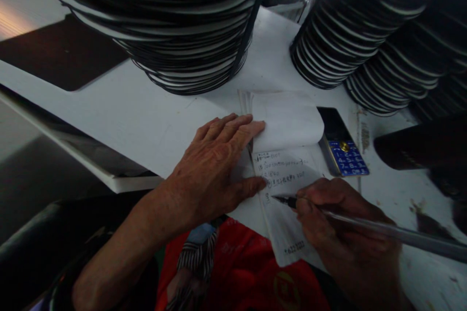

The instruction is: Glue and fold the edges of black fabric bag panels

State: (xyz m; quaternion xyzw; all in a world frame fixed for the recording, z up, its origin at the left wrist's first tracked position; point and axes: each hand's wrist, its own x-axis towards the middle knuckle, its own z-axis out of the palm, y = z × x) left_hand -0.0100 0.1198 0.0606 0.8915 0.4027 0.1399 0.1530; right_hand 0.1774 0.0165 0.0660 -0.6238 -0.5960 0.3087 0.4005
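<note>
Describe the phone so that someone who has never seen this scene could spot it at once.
On the white table, find the open notepad with the left hand resting on its left side. Against the notepad's right side, above the right hand in the picture, lies the phone. Its bright blue number keypad with a round gold button sets it apart.

Apparent workshop: tall round stacks [175, 29]
</note>
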